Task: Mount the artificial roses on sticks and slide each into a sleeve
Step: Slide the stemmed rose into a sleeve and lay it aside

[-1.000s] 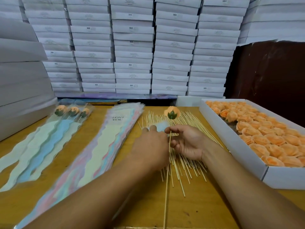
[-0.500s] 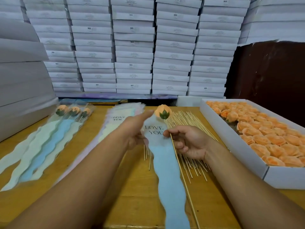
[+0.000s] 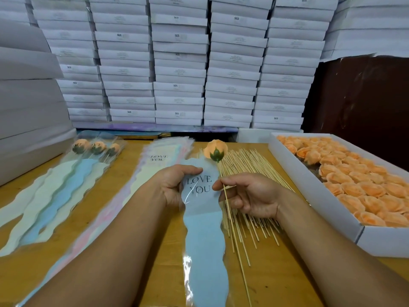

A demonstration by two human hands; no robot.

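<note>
My left hand (image 3: 174, 185) grips the top of a blue wavy sleeve (image 3: 204, 247) printed "LOVE YOU", which hangs toward me over the table. My right hand (image 3: 250, 196) pinches a thin wooden stick (image 3: 235, 247) with an orange rose (image 3: 215, 149) mounted on its far end; the stick runs along the sleeve's right edge, outside it. A pile of bare sticks (image 3: 254, 165) lies under my right hand. The stack of empty sleeves (image 3: 155, 160) lies to the left of my left hand.
Three sleeved roses (image 3: 97, 147) lie at the far left of the wooden table (image 3: 137, 262). An open white box (image 3: 309, 189) full of orange rose heads stands at the right. Stacked white cartons (image 3: 179, 63) wall off the back and left.
My left hand lifted a blue sleeve off the stack and brought it to the centre, beside the stick. The rose on its stick stayed in my right hand, tilting slightly left.
</note>
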